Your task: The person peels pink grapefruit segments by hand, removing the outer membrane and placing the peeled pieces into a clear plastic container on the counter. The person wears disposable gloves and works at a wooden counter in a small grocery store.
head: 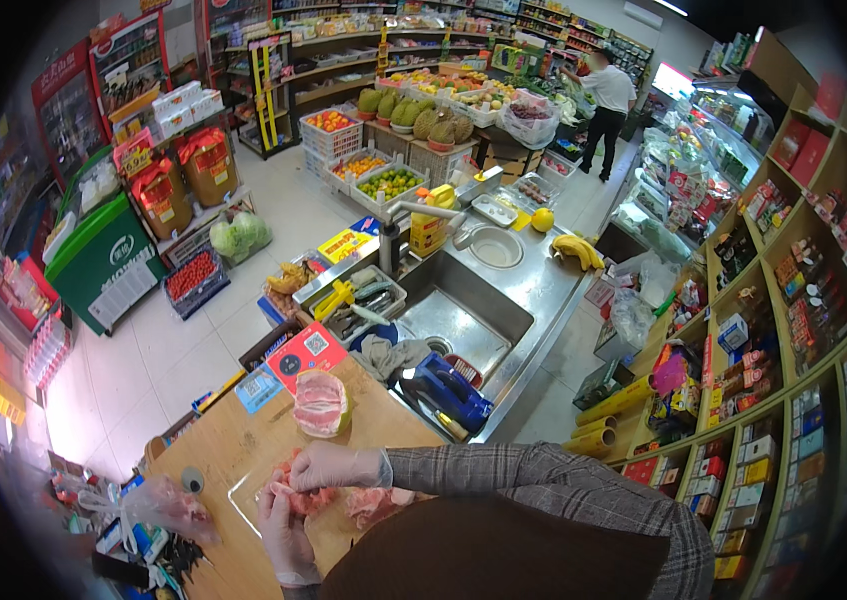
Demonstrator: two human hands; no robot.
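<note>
Both my hands wear thin, see-through gloves and meet over a wooden counter point(221, 574). My right hand point(337, 465) pinches pink pomelo flesh point(311, 501) from above. Against the same flesh, on its near left side, are the fingers of my left hand point(286, 531). A clear tray point(245, 501) seems to lie beneath, its bright edge showing at the left. More pink pomelo pieces point(374, 504) lie right of my hands, partly covered by my sleeve. Beyond my right hand stands an opened pomelo point(320, 405), its pink segments showing inside the rind.
Printed code cards point(306, 355) lie at the counter's far edge. A steel sink point(468, 307) adjoins it, with a blue plastic object point(447, 394) and a grey cloth point(386, 356) nearby. A plastic bag point(168, 510) lies at left. A person point(607, 97) stands farther off among produce.
</note>
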